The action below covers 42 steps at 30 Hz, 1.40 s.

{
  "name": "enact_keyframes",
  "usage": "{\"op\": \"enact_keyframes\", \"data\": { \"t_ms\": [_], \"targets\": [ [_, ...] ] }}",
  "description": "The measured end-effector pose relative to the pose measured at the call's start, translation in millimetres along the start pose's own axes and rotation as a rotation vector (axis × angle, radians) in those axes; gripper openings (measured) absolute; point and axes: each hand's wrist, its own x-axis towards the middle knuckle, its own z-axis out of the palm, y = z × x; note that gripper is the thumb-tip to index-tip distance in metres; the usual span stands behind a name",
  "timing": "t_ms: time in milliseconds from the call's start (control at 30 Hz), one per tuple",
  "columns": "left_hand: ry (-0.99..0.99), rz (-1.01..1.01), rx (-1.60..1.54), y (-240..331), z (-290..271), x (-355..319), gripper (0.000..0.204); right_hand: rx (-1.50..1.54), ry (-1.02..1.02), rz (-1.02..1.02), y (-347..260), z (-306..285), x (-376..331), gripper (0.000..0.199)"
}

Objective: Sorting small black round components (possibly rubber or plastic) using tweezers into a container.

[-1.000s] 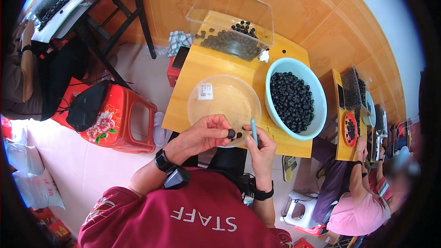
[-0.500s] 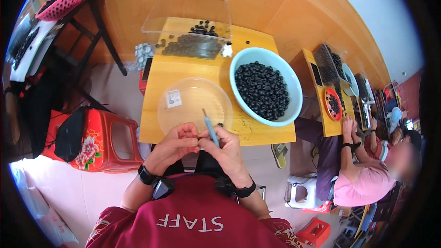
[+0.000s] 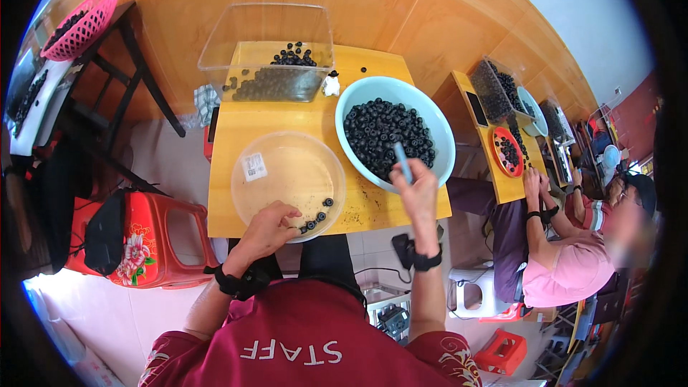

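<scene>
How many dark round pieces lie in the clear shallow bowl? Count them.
About 4: one alone near the right rim of the clear shallow bowl, three clustered at its near edge by the left hand. The fingers may hide more.

1. The top is dark red, more of a maroon really, short sleeved, so both forearms are bare.
2. White block lettering runs across the chest of the shirt.
3. There's a pale swirly pattern printed on each sleeve, near the shoulder.
4. The left hand [image 3: 269, 226] has a chunky black band on its wrist, looks like a watch or strap with a bulky body.
5. The right hand [image 3: 418, 190] has a slimmer black band on its wrist.
</scene>
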Motion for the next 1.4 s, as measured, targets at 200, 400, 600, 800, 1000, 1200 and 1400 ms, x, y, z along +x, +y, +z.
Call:
{"op": "enact_keyframes", "data": {
  "t_ms": [200,400,600,800,1000,1200,1400],
  "targets": [
    [-0.035,0.115,0.249,-7.8,8.1,3.1,0.031,-0.272,0.425,-0.153,-0.2,-41.6,57.2,0.025],
    [0.008,0.197,0.324,-14.9,13.0,13.0,0.021,-0.097,0.328,-0.116,-8.0,-19.2,15.8,0.021],
    [0.032,0.248,0.383,-26.9,16.8,14.9,0.016,-0.027,0.119,0.000,-8.6,13.4,-44.3,0.016],
    [0.129,0.096,0.488,-23.6,15.0,14.4,0.014,0.036,0.078,0.050,-7.9,33.6,-62.9,0.017],
    [0.178,0.098,0.346,-20.9,7.0,11.3,0.024,-0.028,0.027,0.043,-18.4,40.3,-68.3,0.018],
    [0.168,0.133,0.421,-20.8,11.0,17.3,0.021,-0.002,0.032,-0.051,-14.4,47.5,-75.2,0.015],
    [0.201,0.176,0.413,-31.5,10.4,25.8,0.015,-0.019,-0.040,0.033,-19.6,48.5,-82.1,0.019]
  ]
}}
